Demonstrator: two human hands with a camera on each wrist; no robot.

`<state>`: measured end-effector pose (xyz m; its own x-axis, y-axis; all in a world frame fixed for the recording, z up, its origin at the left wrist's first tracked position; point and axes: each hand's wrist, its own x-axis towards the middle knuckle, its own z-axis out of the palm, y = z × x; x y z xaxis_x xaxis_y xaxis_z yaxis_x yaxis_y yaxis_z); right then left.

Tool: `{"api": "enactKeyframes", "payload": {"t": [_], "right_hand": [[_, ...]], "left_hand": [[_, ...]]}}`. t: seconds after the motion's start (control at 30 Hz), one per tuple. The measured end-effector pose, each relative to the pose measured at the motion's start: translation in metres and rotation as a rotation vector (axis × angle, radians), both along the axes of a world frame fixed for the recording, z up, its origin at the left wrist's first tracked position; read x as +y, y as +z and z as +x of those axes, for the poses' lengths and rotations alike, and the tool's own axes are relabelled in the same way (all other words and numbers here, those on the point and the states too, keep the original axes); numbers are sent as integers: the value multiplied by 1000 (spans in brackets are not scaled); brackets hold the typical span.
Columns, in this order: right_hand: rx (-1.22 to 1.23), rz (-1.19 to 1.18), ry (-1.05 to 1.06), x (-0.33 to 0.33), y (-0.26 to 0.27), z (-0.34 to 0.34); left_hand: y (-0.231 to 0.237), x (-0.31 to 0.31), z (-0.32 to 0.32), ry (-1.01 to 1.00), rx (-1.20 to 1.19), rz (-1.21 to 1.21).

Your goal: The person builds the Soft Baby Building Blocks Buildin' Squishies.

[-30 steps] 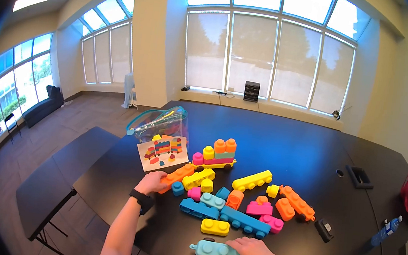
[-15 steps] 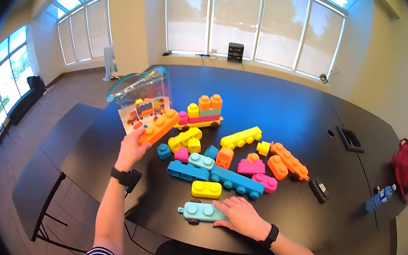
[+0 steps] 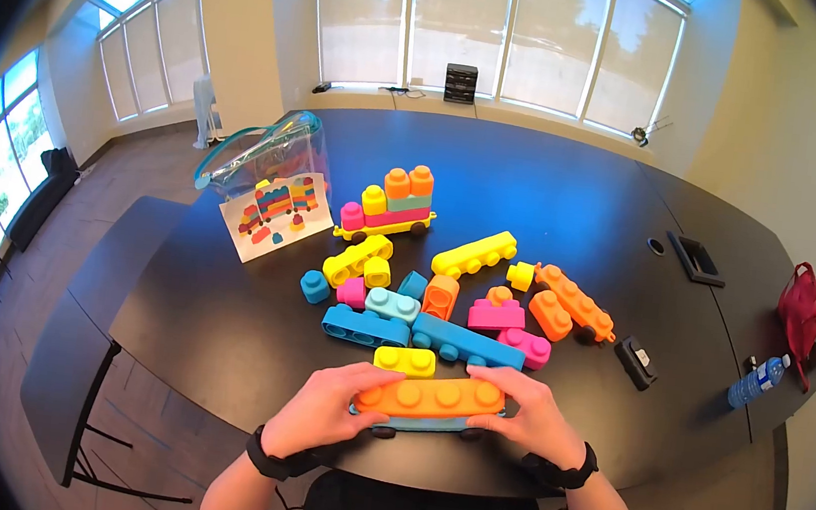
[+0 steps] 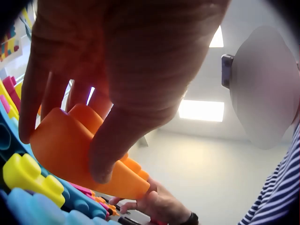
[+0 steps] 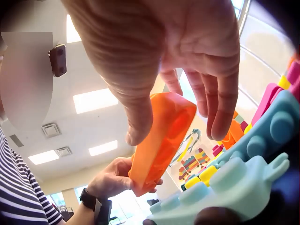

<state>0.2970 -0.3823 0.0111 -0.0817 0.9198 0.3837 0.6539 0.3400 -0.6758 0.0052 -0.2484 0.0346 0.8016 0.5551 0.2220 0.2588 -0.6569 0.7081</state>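
A long orange building block (image 3: 428,394) with a row of studs is held above a light blue wheeled base (image 3: 424,424). My left hand (image 3: 322,411) grips its left end, thumb on the near side and fingers on the far side. Around the right end is my right hand (image 3: 540,421), thumb at the near edge and fingers behind. In the right wrist view the orange block (image 5: 161,143) is tilted, apart from the studs of the wheeled base (image 5: 220,194). A yellow two-stud block (image 3: 405,361) lies just beyond the hands.
Blue blocks (image 3: 468,344), pink blocks (image 3: 497,316) and an orange wheeled base (image 3: 578,305) lie scattered beyond. A built yellow train car (image 3: 387,220) stands farther back. A picture card (image 3: 276,218) leans on a clear bag (image 3: 269,154). At right stands a water bottle (image 3: 759,382).
My left hand has lifted the orange block from the left side of the table and brought it over the light blue base. My right hand has moved off the base to the block's right end.
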Motion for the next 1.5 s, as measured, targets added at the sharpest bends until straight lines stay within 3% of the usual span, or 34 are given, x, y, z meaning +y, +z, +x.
{"api": "enactKeyframes", "payload": {"t": [0.37,0.87,1.2,1.5], "right_hand": [[16,-99,-56,-10,-3,2],[0,-128,-54,-11,-3,-2],[-27,-235,-65,-9,5,3],[-355,-227,-58,-7,38,-1]], "left_hand": [[-13,-2,3,-54,29,-14],[-10,-10,-2,23,119,6],[-40,-6,0,52,-12,-1],[-42,12,-14,74,-142,8]]}}
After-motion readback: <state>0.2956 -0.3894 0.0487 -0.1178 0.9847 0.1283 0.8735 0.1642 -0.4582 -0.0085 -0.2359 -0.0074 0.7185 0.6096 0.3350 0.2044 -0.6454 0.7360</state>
